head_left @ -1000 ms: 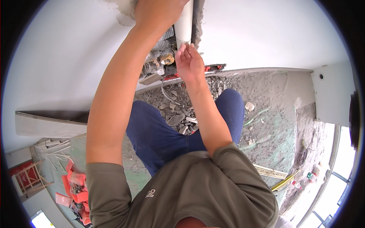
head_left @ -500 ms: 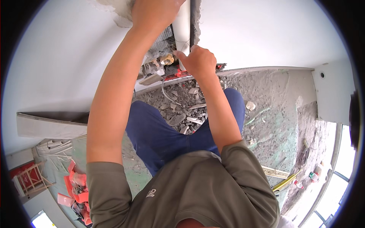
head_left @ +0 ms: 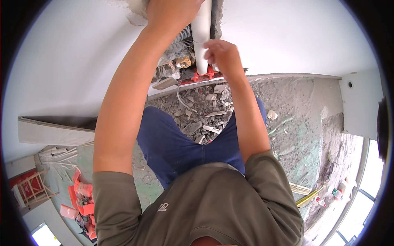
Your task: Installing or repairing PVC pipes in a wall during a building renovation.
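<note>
- White pipe (head_left: 201, 26) runs down a rough-edged slot in the white wall (head_left: 287, 37), from the upper edge of the view to a red part (head_left: 211, 73) at the slot's foot.
- The left hand (head_left: 173, 14) is at the upper edge of the view, just to the left of the pipe's upper stretch; its fingertips pass out of sight, so one cannot tell whether they are clamped on the pipe or apart from it.
- The right hand (head_left: 225, 57) is lower, just to the right of the pipe's lower stretch, with its fingers curled toward the pipe and their tips at its right edge.
- The right hand is slightly blurred; whether its fingertips meet, or pinch anything, one cannot tell.
- The pipe thus lies between the two hands, its lower end bare below the right fingertips.
- A thin dark wire (head_left: 198, 42) crosses the front of the pipe level with the right fingertips; whether they hold it is unclear.
- Left of the pipe are grey mesh (head_left: 183, 37) and, lower down, a yellowish lump (head_left: 183, 62).
- Below the slot, a grey cable (head_left: 180, 98) curves down over broken rubble (head_left: 193, 128) between the person's knees, which are in blue trousers (head_left: 164, 143).
</note>
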Demonstrator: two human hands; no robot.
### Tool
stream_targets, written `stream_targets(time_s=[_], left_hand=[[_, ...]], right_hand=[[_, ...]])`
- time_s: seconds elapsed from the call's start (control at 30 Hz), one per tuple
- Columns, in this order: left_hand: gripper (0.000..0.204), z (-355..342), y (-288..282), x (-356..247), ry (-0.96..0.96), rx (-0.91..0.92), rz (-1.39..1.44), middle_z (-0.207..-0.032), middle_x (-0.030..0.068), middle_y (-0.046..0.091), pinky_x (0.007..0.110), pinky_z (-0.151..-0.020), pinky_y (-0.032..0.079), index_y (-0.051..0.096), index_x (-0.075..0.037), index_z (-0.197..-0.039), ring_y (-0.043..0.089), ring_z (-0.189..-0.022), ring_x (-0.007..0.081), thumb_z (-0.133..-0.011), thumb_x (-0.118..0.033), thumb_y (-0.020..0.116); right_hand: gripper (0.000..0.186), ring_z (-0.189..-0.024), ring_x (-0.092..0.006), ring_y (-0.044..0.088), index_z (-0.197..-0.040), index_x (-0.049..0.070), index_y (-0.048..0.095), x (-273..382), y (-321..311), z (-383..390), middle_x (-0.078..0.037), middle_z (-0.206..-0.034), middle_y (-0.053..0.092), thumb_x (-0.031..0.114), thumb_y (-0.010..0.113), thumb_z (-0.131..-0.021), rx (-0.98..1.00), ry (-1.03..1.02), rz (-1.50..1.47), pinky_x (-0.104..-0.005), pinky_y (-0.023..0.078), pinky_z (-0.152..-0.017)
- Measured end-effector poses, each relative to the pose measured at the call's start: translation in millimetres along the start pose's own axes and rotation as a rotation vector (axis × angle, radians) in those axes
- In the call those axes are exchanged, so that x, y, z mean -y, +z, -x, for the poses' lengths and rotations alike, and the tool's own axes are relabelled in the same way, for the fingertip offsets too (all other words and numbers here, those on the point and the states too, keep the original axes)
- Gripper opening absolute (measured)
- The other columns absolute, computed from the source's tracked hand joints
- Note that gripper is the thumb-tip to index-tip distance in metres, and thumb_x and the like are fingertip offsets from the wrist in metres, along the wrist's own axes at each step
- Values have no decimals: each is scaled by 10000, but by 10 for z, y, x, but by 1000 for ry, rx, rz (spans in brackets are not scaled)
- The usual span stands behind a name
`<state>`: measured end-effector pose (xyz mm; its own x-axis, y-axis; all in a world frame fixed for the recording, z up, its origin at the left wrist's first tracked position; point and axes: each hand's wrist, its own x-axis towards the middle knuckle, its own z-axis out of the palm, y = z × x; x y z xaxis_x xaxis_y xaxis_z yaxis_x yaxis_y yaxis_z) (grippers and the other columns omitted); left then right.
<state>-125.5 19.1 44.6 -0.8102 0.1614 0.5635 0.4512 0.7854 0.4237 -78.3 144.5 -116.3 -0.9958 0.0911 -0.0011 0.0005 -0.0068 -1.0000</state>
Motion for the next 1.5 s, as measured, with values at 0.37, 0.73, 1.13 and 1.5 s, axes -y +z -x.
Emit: stream_targets(time_s=[0.37,0.73,1.13,1.5], left_hand=[[557,25,-71,-38,-39,27,45,-734,202,668,409,-678,529,587,90,-965,670,-670,334,-862,-447,689],[556,0,-25,-1,-36,20,15,-673,178,652,387,-629,524,587,84,-945,657,-605,304,-870,-458,681],[528,-3,-26,15,-38,26,-11,-644,168,638,392,-620,520,587,66,-902,650,-587,298,-868,-452,686],[523,9,-49,-78,-77,65,58,-652,162,646,373,-602,520,588,74,-923,646,-562,278,-878,-439,681]], right_hand=[[202,-639,-231,692,-936,63,728,-64,83,77,-107,-754,713,119,565,-831,-18,-113,208,-365,548,-661],[207,-519,-137,640,-935,46,717,-133,139,91,-88,-645,678,94,524,-877,-129,-293,533,-279,519,-542],[235,-505,-129,566,-949,-8,706,-64,23,74,-58,-586,599,80,495,-899,-112,-171,152,-261,468,-511],[156,-620,-205,683,-923,74,725,-188,-29,67,-102,-782,711,106,602,-832,-149,-246,257,-340,548,-620]])
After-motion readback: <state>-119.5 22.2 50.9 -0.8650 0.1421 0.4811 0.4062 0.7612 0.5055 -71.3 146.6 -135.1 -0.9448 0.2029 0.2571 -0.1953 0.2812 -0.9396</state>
